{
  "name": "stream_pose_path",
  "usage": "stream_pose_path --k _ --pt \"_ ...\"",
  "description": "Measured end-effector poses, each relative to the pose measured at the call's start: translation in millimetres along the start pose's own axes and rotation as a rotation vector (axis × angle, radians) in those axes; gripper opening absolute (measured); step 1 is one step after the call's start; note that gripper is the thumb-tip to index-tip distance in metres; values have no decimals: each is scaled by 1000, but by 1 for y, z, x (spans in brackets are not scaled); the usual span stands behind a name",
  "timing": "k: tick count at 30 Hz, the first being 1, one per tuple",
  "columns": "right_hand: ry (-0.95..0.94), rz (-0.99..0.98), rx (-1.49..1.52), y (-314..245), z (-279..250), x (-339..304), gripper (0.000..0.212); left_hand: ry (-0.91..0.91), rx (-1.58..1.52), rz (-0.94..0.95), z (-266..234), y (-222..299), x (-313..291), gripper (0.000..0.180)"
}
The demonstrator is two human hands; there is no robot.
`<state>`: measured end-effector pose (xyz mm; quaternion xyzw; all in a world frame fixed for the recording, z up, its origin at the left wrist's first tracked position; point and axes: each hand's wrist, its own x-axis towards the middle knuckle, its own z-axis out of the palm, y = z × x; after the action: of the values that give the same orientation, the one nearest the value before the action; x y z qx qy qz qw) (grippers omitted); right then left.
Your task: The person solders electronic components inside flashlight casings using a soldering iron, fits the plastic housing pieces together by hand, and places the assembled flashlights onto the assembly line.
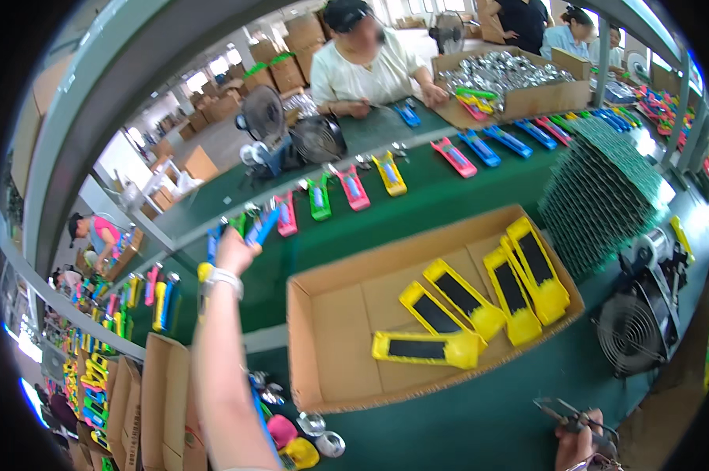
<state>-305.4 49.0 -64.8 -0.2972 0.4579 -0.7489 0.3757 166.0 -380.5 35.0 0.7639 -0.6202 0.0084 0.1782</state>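
Light is bright, rear windows point(233, 57) glare white, the left hand point(237, 253) blurs slightly, and outer lines bow.

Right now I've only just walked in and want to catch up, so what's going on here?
The person's left hand reaches over a long green surface, apparently holding a blue piece near a row of coloured pieces. The right hand holds a pliers-like tool. Five yellow pieces with dark panels lie in the open cardboard box. A co-worker is across the way.
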Motion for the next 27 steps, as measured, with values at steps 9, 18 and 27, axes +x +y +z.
stream_pose_path --k 9,18,27 --pt "83 -5 245 -2 11 11 21 -260 -380 608 -116 87 -280 34" --pt "30 20 331 -9 11 4 18 -778 -473 1034 -97 112 -326 35" --pt "21 7 334 -8 12 4 19 -462 372 1288 -2 220 -173 87"
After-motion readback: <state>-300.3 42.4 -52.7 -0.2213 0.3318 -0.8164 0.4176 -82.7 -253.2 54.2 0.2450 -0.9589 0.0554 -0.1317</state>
